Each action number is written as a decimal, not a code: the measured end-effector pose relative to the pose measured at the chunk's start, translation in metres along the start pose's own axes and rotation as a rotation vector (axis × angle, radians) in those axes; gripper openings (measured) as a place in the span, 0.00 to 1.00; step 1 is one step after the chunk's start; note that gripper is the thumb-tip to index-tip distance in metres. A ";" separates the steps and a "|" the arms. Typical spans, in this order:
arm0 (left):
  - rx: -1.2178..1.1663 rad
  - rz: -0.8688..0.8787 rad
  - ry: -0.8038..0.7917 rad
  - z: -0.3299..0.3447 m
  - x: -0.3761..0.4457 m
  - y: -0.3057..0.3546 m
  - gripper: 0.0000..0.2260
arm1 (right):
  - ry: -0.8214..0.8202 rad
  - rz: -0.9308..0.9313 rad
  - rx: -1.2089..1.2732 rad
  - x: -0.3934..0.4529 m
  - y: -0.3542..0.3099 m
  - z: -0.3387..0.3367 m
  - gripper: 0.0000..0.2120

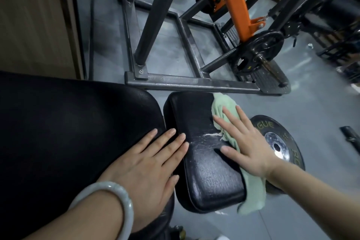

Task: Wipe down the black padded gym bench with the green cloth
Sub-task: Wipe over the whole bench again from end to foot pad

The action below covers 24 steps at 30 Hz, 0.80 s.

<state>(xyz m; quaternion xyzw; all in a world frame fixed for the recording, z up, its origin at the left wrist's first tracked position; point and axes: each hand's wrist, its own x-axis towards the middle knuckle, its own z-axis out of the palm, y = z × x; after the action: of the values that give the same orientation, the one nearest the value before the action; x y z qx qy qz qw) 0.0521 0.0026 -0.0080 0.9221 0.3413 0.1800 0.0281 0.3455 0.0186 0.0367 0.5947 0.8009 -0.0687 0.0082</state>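
The right hand (pixel 251 142) lies flat with straight fingers on the green cloth (pixel 224 111), pressing it onto the small black pad (pixel 204 161) in the lower middle of the frame. This grip is not clenched; the hand only pushes down. The left hand (pixel 148 163) is also flat and released, resting across the gap between the big black pad (pixel 68 132) on the left and the small one. Most of the cloth hangs over the right edge of the small pad, with one end near the top of the pad and one end dangling low. Because nothing is curled round it, the cloth could slip out from under the palm and drop to the grey floor (pixel 311 103), where it would pick up dirt. A round weight plate (pixel 276 142) lies on the floor just beside that edge, so a fast swipe could bump the knuckles on it. A wet white streak (pixel 210 135) sits in the middle of the pad, and the pad looks damp and slick. The big pad looks dry, so it may get missed. The left fingers are near the gap and might get nipped if the pads shift.
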 end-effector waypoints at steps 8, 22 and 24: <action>-0.003 0.006 -0.011 0.000 0.001 0.000 0.25 | 0.072 0.084 0.055 -0.008 -0.009 0.003 0.31; -0.014 -0.008 -0.023 -0.001 0.001 -0.001 0.25 | 0.028 0.121 0.100 0.018 0.005 -0.001 0.30; -0.004 -0.007 -0.034 -0.001 0.001 0.000 0.25 | 0.034 0.166 0.076 0.037 0.001 -0.002 0.30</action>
<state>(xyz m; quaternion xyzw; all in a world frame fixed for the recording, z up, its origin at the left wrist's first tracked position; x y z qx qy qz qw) 0.0527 0.0034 -0.0071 0.9238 0.3436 0.1647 0.0363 0.3363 0.0542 0.0350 0.6601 0.7457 -0.0879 -0.0224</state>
